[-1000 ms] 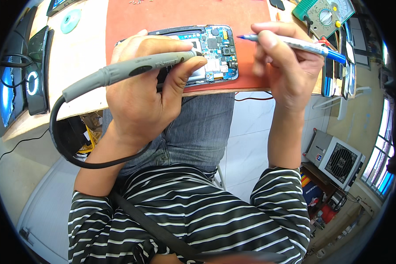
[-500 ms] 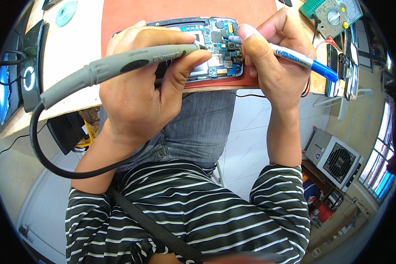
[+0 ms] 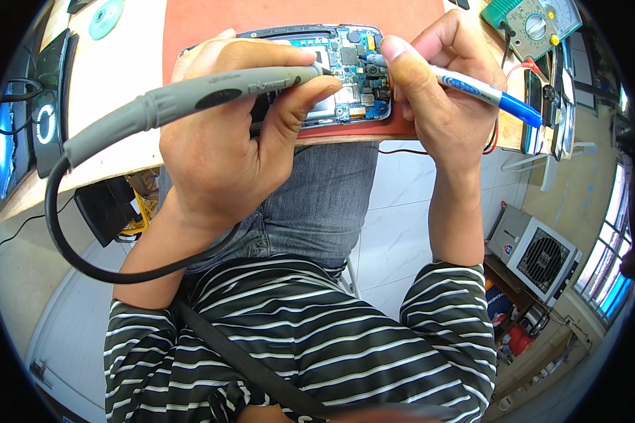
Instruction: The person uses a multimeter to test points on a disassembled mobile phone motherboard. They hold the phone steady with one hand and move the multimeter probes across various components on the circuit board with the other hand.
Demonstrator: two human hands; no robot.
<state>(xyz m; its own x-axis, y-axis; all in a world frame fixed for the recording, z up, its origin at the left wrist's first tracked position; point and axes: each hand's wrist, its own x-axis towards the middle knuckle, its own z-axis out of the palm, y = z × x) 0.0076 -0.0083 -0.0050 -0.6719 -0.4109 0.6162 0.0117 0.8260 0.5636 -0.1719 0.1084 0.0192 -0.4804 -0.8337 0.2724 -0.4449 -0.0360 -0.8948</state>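
Note:
An opened smartphone with its blue circuit board bared lies on the mat at the far edge of my reach. My left hand pinches a thick grey probe between thumb and forefinger near its front end. Its dark tip is over the left part of the board; whether it touches cannot be made out. A black cable loops from its back end around my forearm. In my right hand is a white and blue marker pen, its point at the board's middle. My left hand covers the phone's left part.
An orange-red mat covers the middle of the wooden table. At the back right stands a green analog multimeter with red and black leads. Dark phones or screens stand at the left, near a green round dish.
The grey probe has turned very slightly in my left hand, and its oval dark marking shows further right. Phone, marker and right hand stay almost where they were.

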